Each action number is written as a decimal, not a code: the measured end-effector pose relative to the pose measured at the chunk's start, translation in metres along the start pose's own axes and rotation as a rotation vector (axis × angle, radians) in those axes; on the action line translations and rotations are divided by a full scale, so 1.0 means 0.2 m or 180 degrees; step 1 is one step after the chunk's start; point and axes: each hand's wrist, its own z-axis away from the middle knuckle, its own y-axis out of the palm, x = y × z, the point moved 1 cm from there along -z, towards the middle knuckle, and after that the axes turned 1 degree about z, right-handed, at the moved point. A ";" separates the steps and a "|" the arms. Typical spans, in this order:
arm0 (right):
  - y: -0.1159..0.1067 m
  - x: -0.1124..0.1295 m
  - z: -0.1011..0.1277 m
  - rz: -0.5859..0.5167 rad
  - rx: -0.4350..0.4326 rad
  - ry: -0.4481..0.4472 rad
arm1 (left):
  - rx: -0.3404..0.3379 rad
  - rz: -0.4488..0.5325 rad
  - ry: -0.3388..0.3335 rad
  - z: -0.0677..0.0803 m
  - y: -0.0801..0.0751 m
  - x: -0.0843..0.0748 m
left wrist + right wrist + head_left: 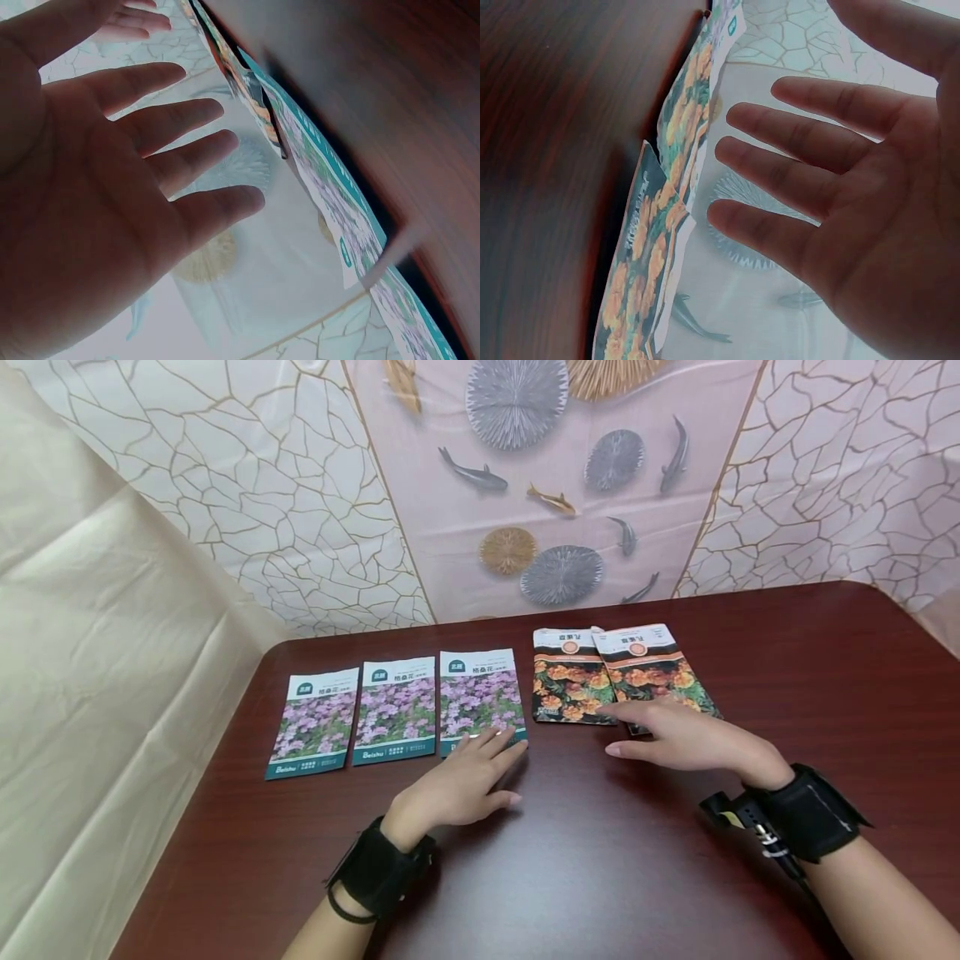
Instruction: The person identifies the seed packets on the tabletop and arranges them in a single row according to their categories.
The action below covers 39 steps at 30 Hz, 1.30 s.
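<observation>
Three seed packets with purple flowers lie in a row on the dark red table; the rightmost purple packet has my left hand lying flat at its lower edge, fingers straight. Two packets with orange flowers lie to the right, the left orange packet partly under the right orange packet. My right hand rests flat over the lower end of the right orange packet, fingers extended. The left wrist view shows the open left palm near the purple packets. The right wrist view shows the open right palm beside the orange packets.
Two more purple packets lie at the left. A patterned sheet with fish and lily pads hangs behind the table. A cream cloth drapes at the left. The table's far edge runs just behind the packets.
</observation>
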 end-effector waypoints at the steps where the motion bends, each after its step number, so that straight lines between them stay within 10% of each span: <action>1: 0.00 0.00 0.00 -0.0003 0.0004 0.0005 | 0.0016 -0.0004 -0.0001 -0.01 0.00 -0.01; 21: 0.09 -0.02 -0.06 0.0048 0.0083 -0.0079 | 0.0236 -0.0391 -0.0425 -0.31 -0.01 -0.12; 39: 0.09 -0.03 -0.05 0.0080 0.0278 0.0056 | 0.0420 -0.0397 -0.0362 -0.32 0.02 -0.14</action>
